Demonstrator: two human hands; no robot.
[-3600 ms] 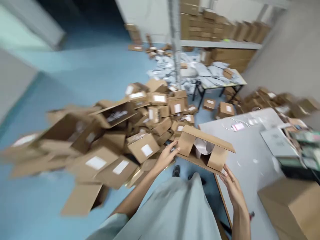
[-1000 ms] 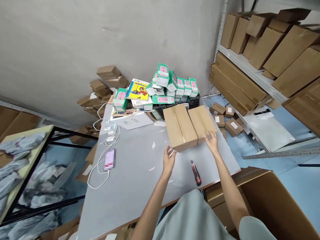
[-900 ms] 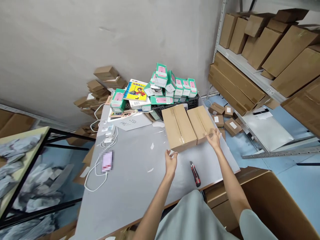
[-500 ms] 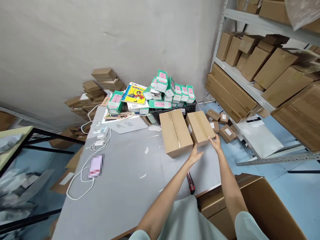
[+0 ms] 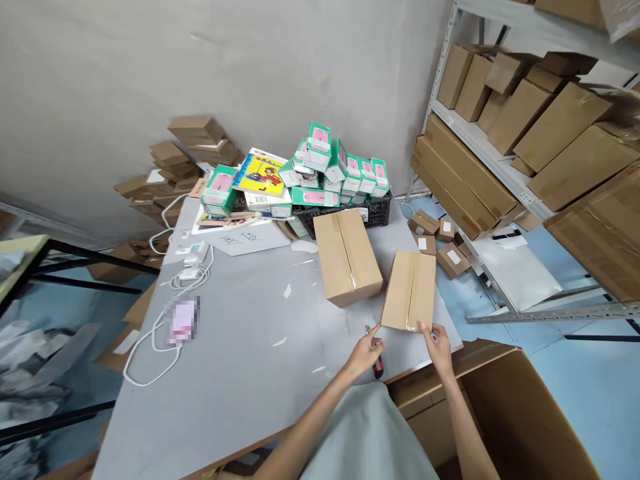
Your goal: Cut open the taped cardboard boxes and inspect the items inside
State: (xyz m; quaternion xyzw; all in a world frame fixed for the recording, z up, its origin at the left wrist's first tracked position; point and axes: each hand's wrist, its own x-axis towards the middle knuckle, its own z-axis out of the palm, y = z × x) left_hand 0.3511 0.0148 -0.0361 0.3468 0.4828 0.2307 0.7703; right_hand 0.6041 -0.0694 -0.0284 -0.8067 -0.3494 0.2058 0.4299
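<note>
Smaller carton (image 5: 410,288) is being held by the table's (image 5: 240,320) right edge, toward the near corner; left hand (image 5: 367,351) and right hand (image 5: 439,343) are gripping 1 carton corner each. Utility knife (image 5: 379,368) is lying partly hidden by the left hand. Larger carton (image 5: 345,255) is standing farther left.

Plain grey wall (image 5: 300,60) in front of me, behind the grey desk (image 5: 240,320); floor's (image 5: 607,393) blue, metal shelving (image 5: 495,163) to my right, black-framed table (image 5: 23,248) left.

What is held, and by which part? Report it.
The smaller brown box on the table, by its near end: right grip on the right corner, left grip touching the left corner.
</note>
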